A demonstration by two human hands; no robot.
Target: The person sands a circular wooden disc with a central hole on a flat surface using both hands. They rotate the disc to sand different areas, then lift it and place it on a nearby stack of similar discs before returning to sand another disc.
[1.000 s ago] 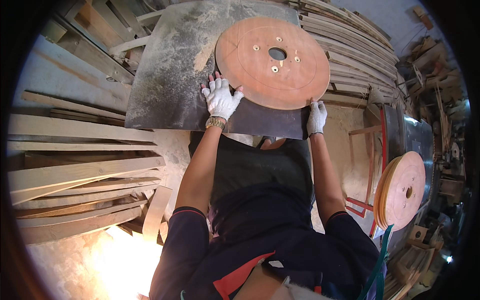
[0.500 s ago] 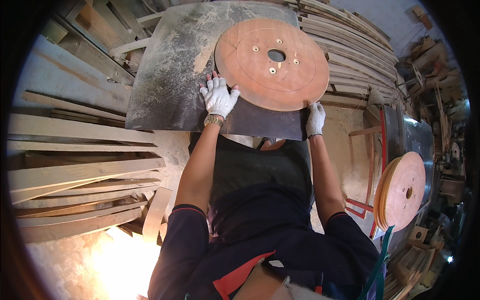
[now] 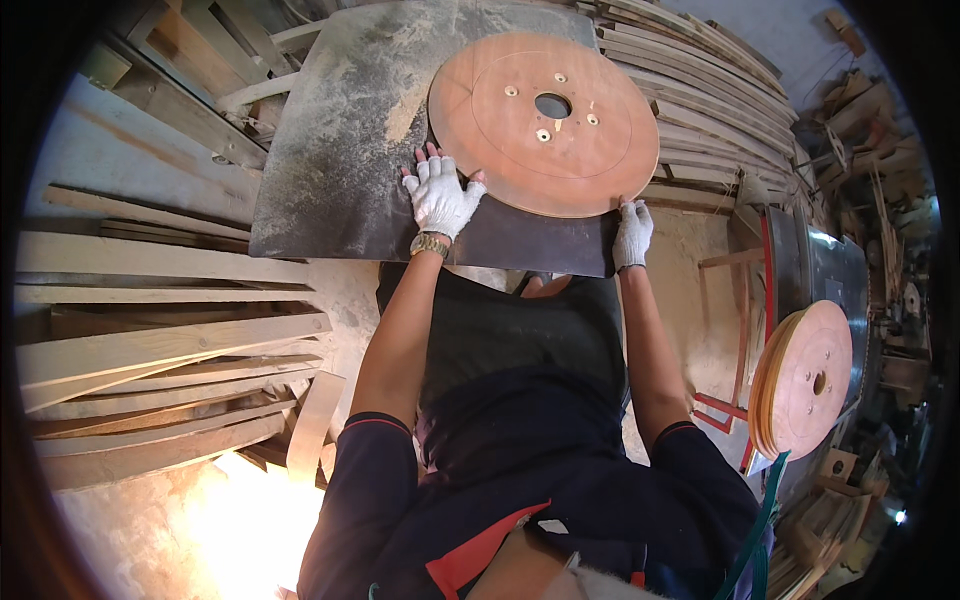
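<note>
A large round wooden disc [image 3: 590,165] lies flat on a dark, dusty tabletop [image 3: 330,190]. It has a centre hole, several smaller holes around that, and a drawn circle. My left hand [image 3: 445,198], in a white glove with bare fingertips and a watch at the wrist, rests on the tabletop at the disc's near left edge. Its fingers are spread, and the thumb touches or almost touches the rim. At the near right rim, my gloved right hand [image 3: 632,237] pinches the disc's edge, its lower fingers partly hidden.
Another stack of round wooden discs [image 3: 815,378] stands to the right on a dark surface with a red edge. Long wooden planks [image 3: 170,345] are piled at left, and curved strips [image 3: 700,100] lie beyond the table at right. Sawdust covers part of the tabletop.
My left hand has shifted slightly right along the disc's near edge. The right hand keeps its place at the rim, and the disc shows hardly any movement.
</note>
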